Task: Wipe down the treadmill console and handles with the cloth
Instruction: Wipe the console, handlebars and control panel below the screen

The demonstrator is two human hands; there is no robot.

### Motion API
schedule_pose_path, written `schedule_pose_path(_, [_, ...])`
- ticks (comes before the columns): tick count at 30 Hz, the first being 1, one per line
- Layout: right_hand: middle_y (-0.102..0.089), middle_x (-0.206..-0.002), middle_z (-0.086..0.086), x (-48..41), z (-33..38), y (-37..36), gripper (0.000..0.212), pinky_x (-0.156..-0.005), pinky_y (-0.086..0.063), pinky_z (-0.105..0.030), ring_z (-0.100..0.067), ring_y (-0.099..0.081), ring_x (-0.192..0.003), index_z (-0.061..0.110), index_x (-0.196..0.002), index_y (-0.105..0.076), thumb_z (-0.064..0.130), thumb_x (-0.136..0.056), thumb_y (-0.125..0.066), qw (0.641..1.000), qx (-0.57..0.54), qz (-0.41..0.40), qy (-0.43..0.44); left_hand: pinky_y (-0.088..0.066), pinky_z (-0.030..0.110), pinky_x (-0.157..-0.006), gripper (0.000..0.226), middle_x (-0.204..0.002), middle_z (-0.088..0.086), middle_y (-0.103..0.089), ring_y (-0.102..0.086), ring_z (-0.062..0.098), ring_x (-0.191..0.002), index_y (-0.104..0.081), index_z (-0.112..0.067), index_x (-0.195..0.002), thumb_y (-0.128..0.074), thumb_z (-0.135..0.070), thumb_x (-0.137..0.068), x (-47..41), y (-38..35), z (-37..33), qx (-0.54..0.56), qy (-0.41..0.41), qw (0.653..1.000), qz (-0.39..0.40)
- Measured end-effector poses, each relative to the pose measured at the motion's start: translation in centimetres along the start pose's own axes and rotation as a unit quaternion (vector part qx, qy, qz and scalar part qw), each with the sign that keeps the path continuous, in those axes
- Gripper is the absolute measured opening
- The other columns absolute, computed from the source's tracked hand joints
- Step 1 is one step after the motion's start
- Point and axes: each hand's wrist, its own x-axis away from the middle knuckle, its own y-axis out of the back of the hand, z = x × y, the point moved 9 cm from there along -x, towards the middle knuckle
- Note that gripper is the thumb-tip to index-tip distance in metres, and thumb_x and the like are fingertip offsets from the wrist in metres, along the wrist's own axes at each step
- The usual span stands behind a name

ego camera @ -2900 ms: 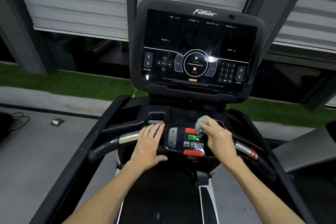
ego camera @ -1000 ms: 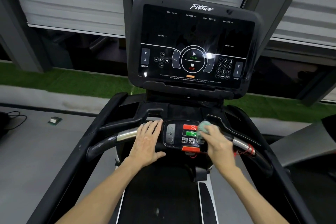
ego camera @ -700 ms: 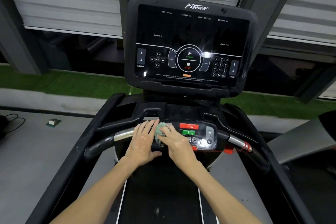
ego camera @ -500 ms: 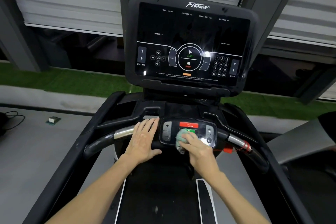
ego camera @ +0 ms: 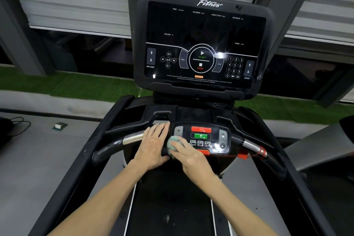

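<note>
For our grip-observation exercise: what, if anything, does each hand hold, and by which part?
The right hand grips the bunched cloth from above, fingers curled over its near side. The left hand lies flat beside it, holding nothing.

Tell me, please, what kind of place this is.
Probably a gym: a treadmill with a large screen, metal handles, and green turf on the floor beyond.

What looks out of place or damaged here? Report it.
Nothing looks damaged. The red safety clip hangs loose below the control panel's right edge, its cord reaching the right handlebar; a whitish smudge marks the belt.
</note>
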Motion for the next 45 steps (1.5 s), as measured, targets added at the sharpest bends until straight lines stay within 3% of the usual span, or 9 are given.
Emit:
schedule_pose_path(8, [-0.064,-0.121,-0.006,2.6,-2.3,1.6,0.052,-0.092,-0.054,-0.033,-0.029,-0.056,-0.122,0.007,-0.108,-0.071,-0.018,-0.062,-0.074,0.998,0.042,-0.013,-0.051,0.002,0.036,-0.120,0.116,-0.159,0.002,-0.019,-0.014,0.022,-0.147,-0.002,-0.015,-0.157,-0.077,-0.045,-0.074,0.0,0.1,-0.3,-0.016,0.007,1.000,0.001])
schedule_pose_path(15, [-0.058,-0.132,-0.005,-1.4,0.7,-1.2,0.052,-0.101,-0.048,-0.037,-0.028,-0.045,-0.132,0.005,-0.119,-0.065,-0.011,-0.070,-0.072,1.000,0.004,0.020,-0.009,-0.006,0.040,-0.121,0.109,-0.158,0.005,-0.025,-0.018,0.024,-0.147,-0.009,-0.012,-0.156,-0.076,-0.035,-0.074,0.0,0.0,-0.1,0.004,-0.003,1.000,0.004])
schedule_pose_path(18, [-0.058,-0.132,-0.003,0.8,-1.0,0.0,0.050,-0.094,-0.052,-0.035,-0.026,-0.044,-0.133,0.007,-0.116,-0.067,-0.014,-0.070,-0.068,1.000,0.011,0.022,-0.002,-0.009,0.042,-0.121,0.112,-0.156,0.007,-0.028,-0.022,0.026,-0.145,-0.012,-0.012,-0.156,-0.080,-0.037,-0.070,0.0,0.1,-0.1,0.004,-0.007,1.000,0.003])
schedule_pose_path(23, [-0.068,-0.118,-0.007,7.3,-7.0,4.5,0.069,-0.090,-0.049,-0.034,-0.031,-0.058,-0.117,0.006,-0.103,-0.073,-0.028,-0.044,-0.073,0.994,0.066,-0.026,-0.087,-0.009,0.042,-0.121,0.116,-0.155,0.008,-0.030,-0.024,0.027,-0.145,-0.014,-0.010,-0.156,-0.083,-0.039,-0.067,0.0,0.0,-0.1,-0.008,-0.001,1.000,-0.003])
schedule_pose_path(27, [-0.067,-0.118,-0.008,10.4,-10.9,6.6,0.066,-0.076,-0.060,-0.038,-0.030,-0.054,-0.119,0.006,-0.103,-0.073,-0.030,-0.048,-0.075,0.987,0.085,-0.023,-0.136,-0.009,0.043,-0.119,0.118,-0.153,0.009,-0.035,-0.028,0.030,-0.143,-0.017,-0.008,-0.155,-0.085,-0.040,-0.064,0.1,0.1,-0.3,-0.021,0.007,1.000,-0.018])
schedule_pose_path(31, [-0.068,-0.118,-0.008,8.0,-8.4,5.8,0.067,-0.088,-0.048,-0.039,-0.030,-0.055,-0.116,0.007,-0.101,-0.074,-0.028,-0.044,-0.075,0.987,0.084,-0.054,-0.123,-0.007,0.042,-0.119,0.117,-0.155,0.008,-0.031,-0.025,0.029,-0.145,-0.014,-0.009,-0.155,-0.083,-0.040,-0.066,0.0,0.1,-0.4,-0.020,0.007,1.000,-0.013])
schedule_pose_path(34, [-0.063,-0.127,-0.007,4.1,-5.2,3.0,0.070,-0.092,-0.052,-0.048,-0.033,-0.053,-0.123,0.007,-0.109,-0.070,-0.029,-0.049,-0.068,0.997,0.024,-0.026,-0.068,-0.010,0.043,-0.120,0.117,-0.154,0.007,-0.032,-0.025,0.028,-0.144,-0.015,-0.010,-0.155,-0.083,-0.040,-0.065,0.0,0.1,-0.3,-0.019,0.007,1.000,-0.009])
schedule_pose_path(39, [-0.058,-0.134,-0.003,-1.4,-1.3,0.5,0.059,-0.104,-0.045,-0.044,-0.028,-0.045,-0.133,0.010,-0.112,-0.070,-0.019,-0.061,-0.073,0.999,-0.017,0.030,-0.015,-0.008,0.041,-0.120,0.113,-0.156,0.008,-0.029,-0.022,0.027,-0.146,-0.013,-0.011,-0.156,-0.082,-0.036,-0.069,0.0,0.1,-0.2,-0.008,0.007,1.000,-0.004])
schedule_pose_path(45, [-0.057,-0.131,0.002,5.2,-7.2,3.7,0.064,-0.109,-0.037,-0.030,-0.026,-0.047,-0.126,0.008,-0.108,-0.072,-0.028,-0.056,-0.072,0.995,-0.007,-0.039,-0.091,0.005,0.035,-0.117,0.115,-0.159,0.005,-0.021,-0.015,0.025,-0.148,-0.004,-0.012,-0.156,-0.078,-0.042,-0.073,0.1,0.0,-0.1,-0.024,0.014,1.000,0.002])
